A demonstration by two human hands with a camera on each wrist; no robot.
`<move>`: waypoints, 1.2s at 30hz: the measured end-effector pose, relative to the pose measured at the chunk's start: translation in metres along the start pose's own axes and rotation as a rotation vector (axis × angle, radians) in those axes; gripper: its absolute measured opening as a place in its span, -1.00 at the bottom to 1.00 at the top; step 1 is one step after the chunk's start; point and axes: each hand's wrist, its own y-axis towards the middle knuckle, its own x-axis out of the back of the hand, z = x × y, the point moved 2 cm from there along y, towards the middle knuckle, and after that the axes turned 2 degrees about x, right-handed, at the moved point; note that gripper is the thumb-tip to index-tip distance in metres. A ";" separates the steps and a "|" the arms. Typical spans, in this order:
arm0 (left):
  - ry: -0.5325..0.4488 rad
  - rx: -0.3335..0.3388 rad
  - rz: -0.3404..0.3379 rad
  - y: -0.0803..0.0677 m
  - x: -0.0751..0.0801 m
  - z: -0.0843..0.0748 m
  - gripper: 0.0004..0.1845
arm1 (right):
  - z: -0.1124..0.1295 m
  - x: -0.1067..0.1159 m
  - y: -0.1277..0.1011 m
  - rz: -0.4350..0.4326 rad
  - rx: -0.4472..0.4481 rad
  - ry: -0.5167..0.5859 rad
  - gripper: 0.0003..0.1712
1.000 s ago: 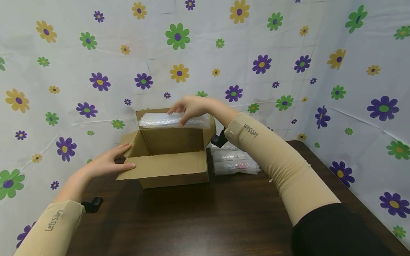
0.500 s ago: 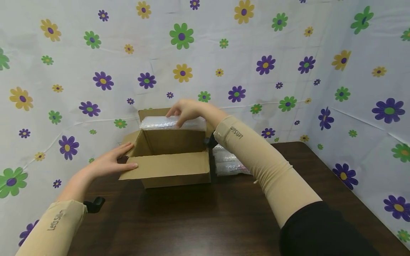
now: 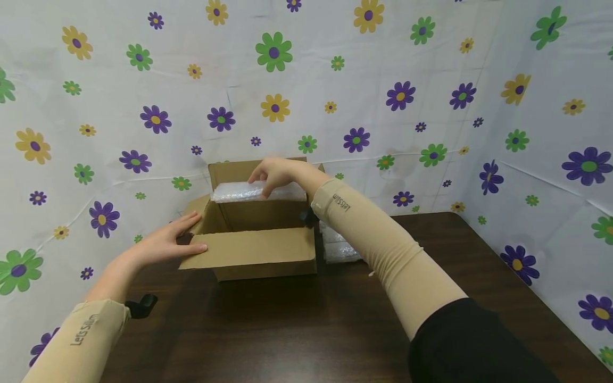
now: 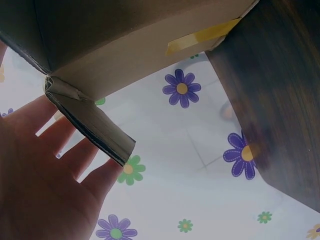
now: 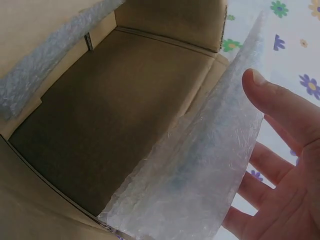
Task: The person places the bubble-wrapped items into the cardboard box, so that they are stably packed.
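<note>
Bubble-wrapped packet (image 3: 256,191) sits at the far edge of the open cardboard box (image 3: 254,242), long and flat, clear wrap with a crinkled, cloudy surface, contents not readable through it. Right hand (image 3: 274,171) holds it from above, fingers curled over the top edge; in the right wrist view the thumb is on one face and the fingers behind the other, packet tilted over the box interior (image 5: 105,120), which is plain brown with a strip of bubble wrap (image 5: 45,62) along one wall. Left hand (image 3: 165,240) is flat, fingers straight and spread, resting on the box's left flap (image 4: 90,122), holding nothing. Box flaps are open, a bit of yellow tape (image 4: 202,37) on the underside corner. More bubble-wrapped packets (image 3: 337,247) lie on the dark wood bench (image 3: 306,330) just right of the box, partly hidden by the right forearm.
</note>
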 end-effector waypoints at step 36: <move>-0.006 -0.007 -0.010 0.000 -0.001 0.001 -0.02 | -0.022 -0.027 0.016 0.001 -0.050 -0.031 -0.39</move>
